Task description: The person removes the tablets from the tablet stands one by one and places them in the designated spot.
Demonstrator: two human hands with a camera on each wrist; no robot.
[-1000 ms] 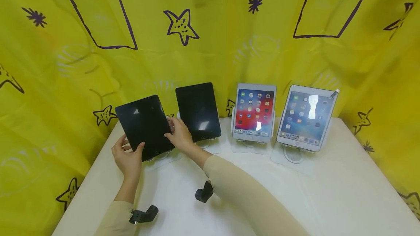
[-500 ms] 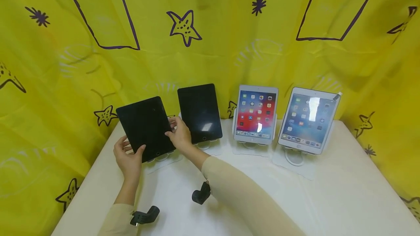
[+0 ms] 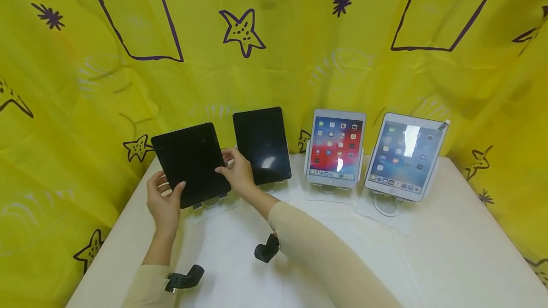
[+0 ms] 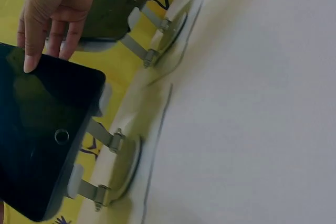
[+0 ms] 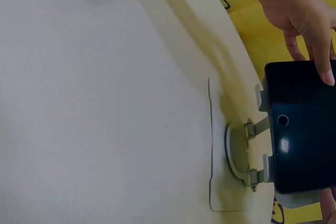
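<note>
Both hands hold a black tablet (image 3: 190, 165) with a dark screen, tilted back at the far left of the row. My left hand (image 3: 164, 206) pinches its left edge near the lower corner, thumb on the front and fingers behind. At the opposite edge my right hand (image 3: 238, 169) grips it the same way, thumb on the glass. The tablet's bottom edge sits at the clips of a light metal stand (image 5: 231, 153), whose ring and hinges show in both wrist views. A second black tablet (image 3: 262, 144) stands just beyond my right hand.
Two white tablets with lit screens, one red and blue (image 3: 333, 149) and one pale blue (image 3: 402, 156), stand on similar stands to the right. All are on a white table (image 3: 334, 246) before a yellow patterned curtain (image 3: 291, 37).
My left hand and the tablet's lower left corner shift slightly left, while the head view drifts a little. Both hands keep their hold on the tablet.
</note>
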